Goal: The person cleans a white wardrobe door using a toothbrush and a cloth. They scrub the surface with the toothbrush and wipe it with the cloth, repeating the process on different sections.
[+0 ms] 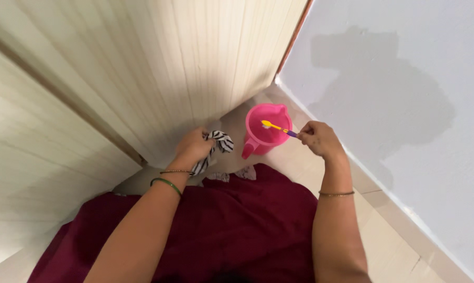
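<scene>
Toothbrush [276, 127] head over pink jug [265, 131]; handle end hidden in right hand [318, 138].

Pale ribbed wooden door panels [158, 63] meet a light grey wall [404, 94] bearing a darker damp-looking patch [383, 99], above cream floor tiles [383, 246].
</scene>
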